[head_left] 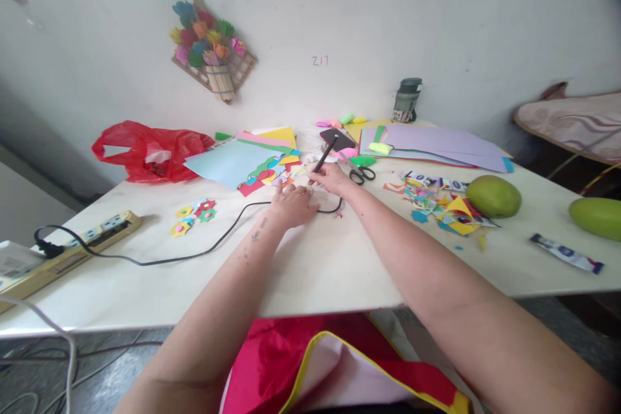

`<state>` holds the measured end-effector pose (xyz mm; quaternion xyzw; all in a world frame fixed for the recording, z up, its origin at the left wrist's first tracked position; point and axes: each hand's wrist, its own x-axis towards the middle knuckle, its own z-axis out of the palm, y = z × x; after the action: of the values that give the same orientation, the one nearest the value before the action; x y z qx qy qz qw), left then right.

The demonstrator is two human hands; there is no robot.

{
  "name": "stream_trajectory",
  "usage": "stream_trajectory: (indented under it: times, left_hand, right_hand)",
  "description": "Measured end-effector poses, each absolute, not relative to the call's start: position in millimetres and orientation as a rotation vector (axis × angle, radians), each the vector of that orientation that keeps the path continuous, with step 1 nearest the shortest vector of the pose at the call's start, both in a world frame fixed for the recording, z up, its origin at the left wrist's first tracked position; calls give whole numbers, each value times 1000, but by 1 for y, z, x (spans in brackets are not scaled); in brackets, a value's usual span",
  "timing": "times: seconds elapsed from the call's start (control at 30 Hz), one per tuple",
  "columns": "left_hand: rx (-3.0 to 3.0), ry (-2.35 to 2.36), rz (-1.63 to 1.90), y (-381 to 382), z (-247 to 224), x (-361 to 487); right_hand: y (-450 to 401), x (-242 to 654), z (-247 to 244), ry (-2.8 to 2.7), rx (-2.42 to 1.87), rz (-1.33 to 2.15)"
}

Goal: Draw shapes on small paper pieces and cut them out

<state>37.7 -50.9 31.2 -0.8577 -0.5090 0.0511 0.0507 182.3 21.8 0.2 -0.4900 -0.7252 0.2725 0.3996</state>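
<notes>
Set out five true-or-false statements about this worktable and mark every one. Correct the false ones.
1. The right hand grips a slim black stick-shaped tool. True.
2. The red plastic bag lies at the right end of the table. False: it lies toward the left end.
3. A black plug is in the power strip. True.
4. The green tumbler lies on its side. False: it stands upright near the wall.
5. The scissors are in the left hand. False: they lie on the table, beside the right hand.
</notes>
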Motion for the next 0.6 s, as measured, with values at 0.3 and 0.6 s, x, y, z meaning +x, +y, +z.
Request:
stream_trajectory:
  times: [0.3, 0.6]
  left_hand:
    - [-2653, -1591, 170, -50, 33, 38]
    - [-2745, -1639, 314, -38, 40, 25]
  right_hand:
    - [21, 181, 1, -1796, -1394, 794]
    - [24, 185, -2, -1860, -1362, 722]
